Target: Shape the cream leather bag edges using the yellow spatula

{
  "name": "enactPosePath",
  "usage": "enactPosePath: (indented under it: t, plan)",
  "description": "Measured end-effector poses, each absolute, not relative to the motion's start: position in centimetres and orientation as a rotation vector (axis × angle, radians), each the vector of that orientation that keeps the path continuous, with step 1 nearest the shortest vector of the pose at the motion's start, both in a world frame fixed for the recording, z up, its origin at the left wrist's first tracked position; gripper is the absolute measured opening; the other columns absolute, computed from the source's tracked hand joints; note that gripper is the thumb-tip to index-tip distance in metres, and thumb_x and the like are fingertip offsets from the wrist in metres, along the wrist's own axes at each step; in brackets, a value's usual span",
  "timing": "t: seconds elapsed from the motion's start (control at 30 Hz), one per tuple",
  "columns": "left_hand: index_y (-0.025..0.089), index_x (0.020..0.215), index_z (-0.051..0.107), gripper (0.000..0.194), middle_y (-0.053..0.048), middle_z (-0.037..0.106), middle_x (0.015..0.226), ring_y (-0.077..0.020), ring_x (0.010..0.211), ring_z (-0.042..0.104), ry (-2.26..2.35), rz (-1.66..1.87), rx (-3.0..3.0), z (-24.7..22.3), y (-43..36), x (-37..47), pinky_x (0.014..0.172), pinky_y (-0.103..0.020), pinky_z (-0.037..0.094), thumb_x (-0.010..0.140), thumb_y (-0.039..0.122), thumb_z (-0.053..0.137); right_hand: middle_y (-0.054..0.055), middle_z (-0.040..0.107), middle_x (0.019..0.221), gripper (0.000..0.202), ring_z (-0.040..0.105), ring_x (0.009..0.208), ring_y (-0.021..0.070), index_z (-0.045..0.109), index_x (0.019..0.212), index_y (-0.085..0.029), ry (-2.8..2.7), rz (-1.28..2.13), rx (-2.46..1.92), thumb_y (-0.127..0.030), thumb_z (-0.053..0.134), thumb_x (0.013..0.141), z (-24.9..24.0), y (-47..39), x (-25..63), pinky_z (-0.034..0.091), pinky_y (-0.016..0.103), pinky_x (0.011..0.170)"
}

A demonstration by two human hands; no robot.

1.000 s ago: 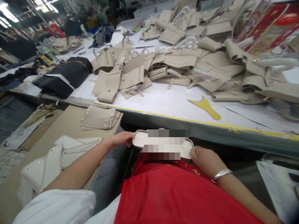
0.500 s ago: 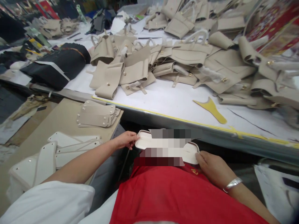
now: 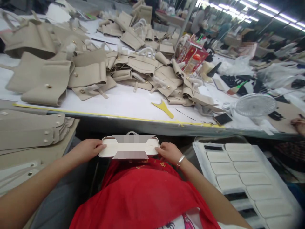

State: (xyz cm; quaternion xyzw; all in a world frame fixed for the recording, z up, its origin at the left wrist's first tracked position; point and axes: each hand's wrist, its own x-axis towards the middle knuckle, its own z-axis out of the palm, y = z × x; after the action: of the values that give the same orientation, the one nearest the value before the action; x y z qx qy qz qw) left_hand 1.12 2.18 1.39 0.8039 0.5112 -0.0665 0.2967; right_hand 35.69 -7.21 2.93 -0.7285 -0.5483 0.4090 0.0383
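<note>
A long cream panel with rounded corners and a thin raised rim [image 3: 129,147] is held level before my red apron [image 3: 143,187]. Its middle is partly pixelated. My left hand [image 3: 91,149] pinches the left end between thumb and fingers. At the opposite end, my right hand [image 3: 169,153], with a silver bracelet on the wrist, grips the rim in the same way. A pale loop [image 3: 132,133] shows just behind the panel's far edge.
Beige bag pieces [image 3: 90,71] heap on the white-covered table, near a yellow forked tool [image 3: 164,109], phone [image 3: 222,119] and fan [image 3: 255,105]. Beige straps [image 3: 26,136] lie left. Cream panels [image 3: 254,179] cover a board right. Another person's hand [image 3: 299,124] shows at the right edge.
The view has swung right, bringing the fan, phone and board of panels into sight. The cream panel, tilted before, is now level; both hands still hold its ends.
</note>
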Motion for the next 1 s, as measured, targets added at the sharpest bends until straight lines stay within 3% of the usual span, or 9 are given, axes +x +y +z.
enactPosePath:
  t: [0.13,0.2,0.27,0.33,0.5,0.67,1.0]
  plan:
    - [0.016,0.07,0.052,0.034,-0.007,0.057,0.076,-0.0198,0.072,0.054,1.325,0.038,2.557,2.9,-0.6,5.8,0.065,-0.029,0.04,0.087,0.04,0.034,0.005,0.066,0.065,0.034,0.062,0.058,0.0124,0.058,0.074,-0.014,-1.829,1.161,-2.312,-0.038,0.039,0.088,3.6,-6.7,35.2,0.04,0.02,0.056]
    - [0.017,0.086,0.056,0.031,-0.009,0.059,0.097,-0.0194,0.086,0.055,1.086,0.243,2.618,3.0,-2.0,9.5,0.073,-0.028,0.042,0.088,0.04,0.036,0.007,0.067,0.068,0.035,0.062,0.06,0.0127,0.059,0.074,-0.014,-1.891,1.106,-2.349,-0.037,0.038,0.089,3.9,-6.4,35.0,0.04,0.02,0.058]
    - [0.019,0.111,0.052,0.034,-0.009,0.049,0.125,-0.0209,0.101,0.052,0.835,0.295,2.661,2.6,-2.8,12.9,0.08,-0.029,0.044,0.087,0.041,0.042,0.007,0.067,0.071,0.037,0.061,0.063,0.0132,0.06,0.073,-0.014,-1.966,1.034,-2.361,-0.036,0.036,0.09,4.0,-6.3,34.9,0.039,0.02,0.059]
    - [0.021,0.122,0.046,0.044,-0.008,0.041,0.135,-0.0237,0.102,0.052,0.684,0.194,2.721,1.9,-3.0,15.4,0.079,-0.032,0.046,0.083,0.042,0.048,0.007,0.066,0.073,0.036,0.061,0.063,0.0126,0.06,0.074,-0.013,-2.049,0.953,-2.354,-0.032,0.033,0.091,3.8,-6.3,34.9,0.038,0.02,0.06]
    - [0.022,0.125,0.044,0.046,-0.009,0.039,0.137,-0.0244,0.092,0.055,0.638,0.005,2.807,0.9,-2.5,16.8,0.071,-0.034,0.048,0.083,0.04,0.049,0.006,0.065,0.072,0.035,0.059,0.063,0.0115,0.058,0.075,-0.013,-2.144,0.706,-2.331,-0.025,0.029,0.091,2.8,-6.8,34.9,0.035,0.02,0.06]
    - [0.02,0.125,0.045,0.049,-0.01,0.039,0.137,-0.0246,0.09,0.054,0.642,-0.047,2.825,1.5,-2.6,16.6,0.067,-0.034,0.048,0.081,0.04,0.053,0.006,0.064,0.071,0.033,0.059,0.062,0.0117,0.057,0.074,-0.014,-2.088,0.674,-2.375,-0.023,0.029,0.091,2.6,-7.1,34.9,0.035,0.02,0.058]
    - [0.02,0.123,0.045,0.052,-0.013,0.042,0.132,-0.0236,0.088,0.055,0.653,-0.067,2.76,1.5,-2.4,17.0,0.065,-0.033,0.047,0.078,0.044,0.056,0.013,0.065,0.077,0.03,0.065,0.073,0.0243,0.055,0.089,-0.012,-2.295,0.458,-2.565,-0.028,0.029,0.092,4.4,-6.7,33.4,0.04,0.028,0.06]
